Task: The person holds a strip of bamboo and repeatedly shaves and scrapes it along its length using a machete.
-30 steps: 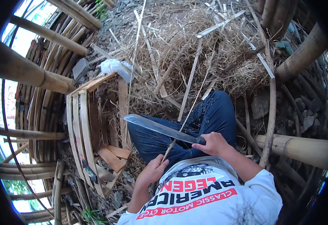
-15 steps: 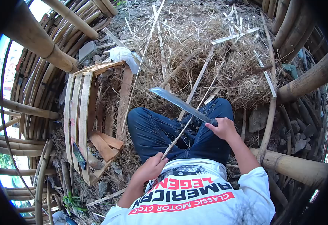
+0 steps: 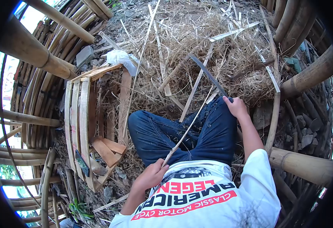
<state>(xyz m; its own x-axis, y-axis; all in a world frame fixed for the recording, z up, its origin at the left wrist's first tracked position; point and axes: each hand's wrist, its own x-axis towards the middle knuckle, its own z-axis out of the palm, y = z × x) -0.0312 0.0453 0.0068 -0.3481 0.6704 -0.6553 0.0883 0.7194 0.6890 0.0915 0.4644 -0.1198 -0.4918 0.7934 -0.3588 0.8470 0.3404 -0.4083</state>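
I sit cross-legged in blue jeans (image 3: 181, 135) and a white printed shirt. My left hand (image 3: 153, 175) is closed on the near end of a thin bamboo strip (image 3: 187, 131) that runs up and away over my lap. My right hand (image 3: 236, 107) grips the handle of a long machete (image 3: 208, 75), stretched out past my right knee. Its blade points away over the heap of straw-like shavings (image 3: 197, 49), clear of the strip.
A wooden slat crate (image 3: 83, 125) lies on its side at my left, a white bag (image 3: 120, 57) behind it. Thick bamboo poles (image 3: 41, 57) ring the spot, one (image 3: 303, 165) by my right elbow. Stones (image 3: 303, 131) lie at the right. Loose bamboo strips cover the shavings.
My right hand has swung the machete from across my lap, near the strip, out to the right and away, blade now over the shavings. My left hand stays on the strip.
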